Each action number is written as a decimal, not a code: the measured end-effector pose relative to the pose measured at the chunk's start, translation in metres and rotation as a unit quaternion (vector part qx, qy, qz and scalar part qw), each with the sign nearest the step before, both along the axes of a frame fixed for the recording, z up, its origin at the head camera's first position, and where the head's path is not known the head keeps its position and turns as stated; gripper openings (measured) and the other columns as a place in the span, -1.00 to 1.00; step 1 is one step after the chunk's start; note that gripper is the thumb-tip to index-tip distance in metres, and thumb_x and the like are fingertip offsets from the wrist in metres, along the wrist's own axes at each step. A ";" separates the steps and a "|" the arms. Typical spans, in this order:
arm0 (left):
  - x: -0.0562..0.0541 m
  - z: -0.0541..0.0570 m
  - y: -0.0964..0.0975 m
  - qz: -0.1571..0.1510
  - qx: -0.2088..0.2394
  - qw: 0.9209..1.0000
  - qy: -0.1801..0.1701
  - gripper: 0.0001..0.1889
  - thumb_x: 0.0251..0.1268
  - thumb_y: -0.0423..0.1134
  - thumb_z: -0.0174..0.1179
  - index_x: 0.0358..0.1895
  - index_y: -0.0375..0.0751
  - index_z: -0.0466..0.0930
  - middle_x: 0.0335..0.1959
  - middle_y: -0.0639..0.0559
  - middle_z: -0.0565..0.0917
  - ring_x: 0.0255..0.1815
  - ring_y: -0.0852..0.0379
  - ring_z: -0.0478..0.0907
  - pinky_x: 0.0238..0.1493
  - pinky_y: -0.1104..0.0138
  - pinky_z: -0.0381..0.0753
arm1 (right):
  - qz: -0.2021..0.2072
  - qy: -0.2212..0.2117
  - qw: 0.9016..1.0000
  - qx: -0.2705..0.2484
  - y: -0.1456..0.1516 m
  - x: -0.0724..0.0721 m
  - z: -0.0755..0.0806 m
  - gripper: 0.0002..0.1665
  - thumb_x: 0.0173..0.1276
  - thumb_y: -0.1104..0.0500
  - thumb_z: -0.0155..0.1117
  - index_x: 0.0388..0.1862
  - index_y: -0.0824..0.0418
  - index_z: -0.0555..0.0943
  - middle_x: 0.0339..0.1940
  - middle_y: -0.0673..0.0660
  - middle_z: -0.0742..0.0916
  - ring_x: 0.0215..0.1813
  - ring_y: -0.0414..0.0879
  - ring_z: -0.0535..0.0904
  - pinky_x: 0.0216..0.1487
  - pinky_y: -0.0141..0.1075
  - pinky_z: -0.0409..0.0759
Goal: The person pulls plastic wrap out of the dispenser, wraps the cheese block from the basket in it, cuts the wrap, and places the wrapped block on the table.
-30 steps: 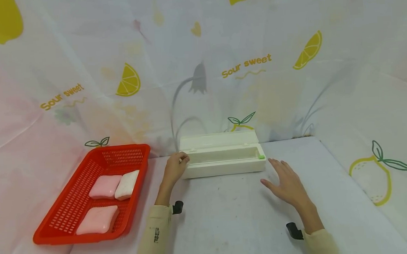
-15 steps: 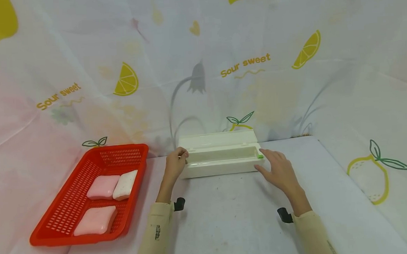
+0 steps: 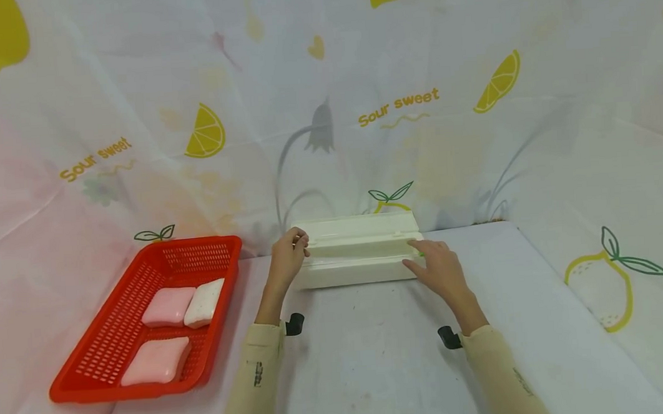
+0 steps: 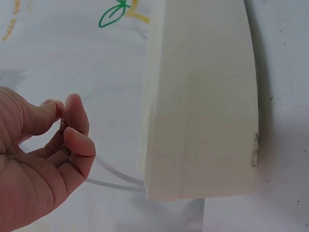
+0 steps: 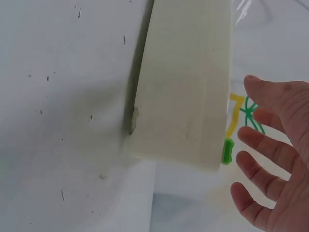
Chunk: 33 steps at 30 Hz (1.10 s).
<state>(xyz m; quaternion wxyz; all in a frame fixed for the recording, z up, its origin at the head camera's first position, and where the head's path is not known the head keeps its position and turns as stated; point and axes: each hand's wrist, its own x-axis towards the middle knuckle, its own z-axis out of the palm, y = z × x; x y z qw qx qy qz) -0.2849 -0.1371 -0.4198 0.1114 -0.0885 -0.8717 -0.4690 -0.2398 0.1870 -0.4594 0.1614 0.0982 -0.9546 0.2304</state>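
Moved leftward since the earlier frame with right grip [image 3: 437, 269], now loosely spread and empty by the green slider [image 5: 227, 152] on the open wrap dispenser [image 3: 357, 274], far on the desk [image 3: 367, 355]. Pinched closed with left grip [image 3: 286, 257] beside its left end, holding nothing visible. Seems a positioning step; next probably calls for closing right grip.

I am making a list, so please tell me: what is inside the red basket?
The red basket holds two pink bars and one white bar; what lies beneath them is hidden.

The box [image 3: 357, 273] looks smooth plastic, the basket [image 3: 105, 341] perforated plastic.
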 end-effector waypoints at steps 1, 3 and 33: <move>0.000 0.000 0.000 0.001 0.000 1.000 0.001 -0.89 0.51 -0.39 0.02 -0.16 -0.27 0.55 -0.28 -0.18 0.66 -0.40 0.04 0.65 -0.44 0.28 0.52 | -0.003 0.000 1.000 0.000 -0.001 -0.001 0.000 -0.42 0.32 0.00 0.39 0.24 0.23 0.56 0.19 0.27 0.64 0.16 0.28 0.49 0.01 0.20 0.46; 0.001 0.002 0.000 0.000 0.001 1.000 0.006 -0.89 0.51 -0.38 0.01 -0.15 -0.27 0.54 -0.28 -0.20 0.65 -0.40 0.03 0.64 -0.42 0.27 0.53 | -0.007 0.001 1.000 0.000 -0.004 -0.004 -0.001 -0.44 0.33 0.00 0.38 0.23 0.22 0.57 0.18 0.25 0.65 0.14 0.26 0.50 0.00 0.17 0.47; 0.014 0.015 0.004 0.002 0.027 0.999 0.046 -0.89 0.49 -0.36 0.07 -0.19 -0.30 0.57 -0.31 -0.21 0.64 -0.42 0.02 0.60 -0.45 0.30 0.51 | -0.019 0.058 0.998 0.019 -0.027 -0.038 -0.008 -0.87 0.21 0.21 0.43 -0.26 0.19 0.76 -0.17 0.15 0.78 -0.18 0.13 0.62 -0.28 -0.02 0.56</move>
